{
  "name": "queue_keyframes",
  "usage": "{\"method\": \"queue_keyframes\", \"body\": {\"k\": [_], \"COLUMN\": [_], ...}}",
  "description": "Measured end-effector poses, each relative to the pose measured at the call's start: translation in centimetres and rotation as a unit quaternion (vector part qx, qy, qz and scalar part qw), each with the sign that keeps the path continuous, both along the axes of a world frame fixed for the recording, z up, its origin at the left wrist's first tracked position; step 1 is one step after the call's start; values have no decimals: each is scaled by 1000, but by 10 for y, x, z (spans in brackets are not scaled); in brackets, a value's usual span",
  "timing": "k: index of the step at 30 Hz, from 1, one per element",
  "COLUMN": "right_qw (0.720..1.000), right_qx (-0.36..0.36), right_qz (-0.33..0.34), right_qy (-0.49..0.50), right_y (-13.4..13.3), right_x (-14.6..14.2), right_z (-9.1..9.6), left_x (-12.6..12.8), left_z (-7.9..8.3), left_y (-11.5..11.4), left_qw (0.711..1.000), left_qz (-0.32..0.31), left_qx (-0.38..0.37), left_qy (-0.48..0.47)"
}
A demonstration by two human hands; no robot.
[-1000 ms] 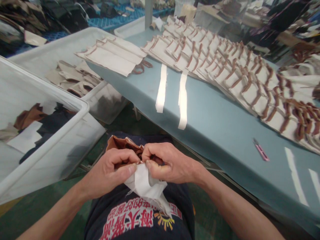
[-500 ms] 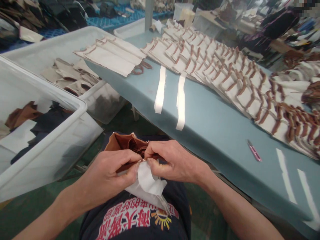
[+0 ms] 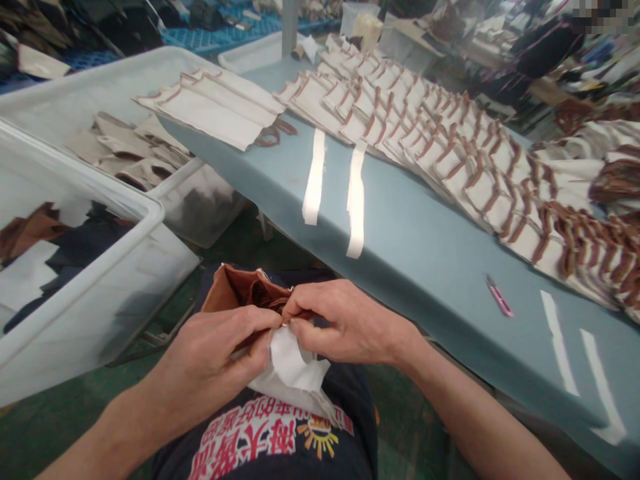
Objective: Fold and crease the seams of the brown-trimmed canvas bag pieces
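On my lap rests a sewn bag piece [image 3: 220, 293], brown fabric on the inside and whitish on the outside. My left hand [image 3: 225, 350] is closed, with thumb and fingertips pinching its near top edge. Right beside it, my right hand [image 3: 335, 320] pinches the same edge, and the two sets of fingertips almost meet. Below the fingers hangs a loose white flap [image 3: 293, 363]. What exactly lies between the fingertips is hidden. A dark apron [image 3: 345, 447] with red and white lettering covers my lap.
A blue-green table [image 3: 415, 233] runs along the right, bearing rows of brown-edged white fabric pieces [image 3: 370, 110], tape strips [image 3: 356, 200] and small pink thread snips [image 3: 499, 295]. White plastic bins [image 3: 165, 243] holding fabric stand on the left. A person [image 3: 543, 53] is at the far right.
The view has shifted slightly, so the surroundings sit a little further left. Both hands keep their pinch on the bag piece's edge, with only tiny finger movement.
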State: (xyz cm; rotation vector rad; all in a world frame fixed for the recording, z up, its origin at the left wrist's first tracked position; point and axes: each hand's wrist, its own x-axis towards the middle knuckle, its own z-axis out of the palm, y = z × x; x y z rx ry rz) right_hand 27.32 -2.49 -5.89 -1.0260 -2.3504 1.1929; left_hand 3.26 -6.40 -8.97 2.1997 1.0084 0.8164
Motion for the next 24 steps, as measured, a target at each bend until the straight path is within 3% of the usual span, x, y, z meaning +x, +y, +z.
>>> {"method": "queue_keyframes", "body": {"k": [5, 14, 20, 24], "right_qw": [999, 975, 916, 881], "right_qx": [-26, -187, -364, -428], "right_qz": [2, -30, -54, -65], "right_qy": [32, 119, 158, 189], "right_y": [-1, -3, -4, -7], "right_x": [2, 6, 5, 3], "right_z": [-4, -16, -19, -21], "left_x": [-1, 4, 3, 2], "left_z": [-2, 1, -8, -14], "left_y": [3, 3, 1, -1], "left_qw": [996, 997, 987, 977], "left_qz": [-33, -38, -44, -28], "left_qx": [70, 63, 148, 200], "left_qy": [32, 17, 40, 67]}}
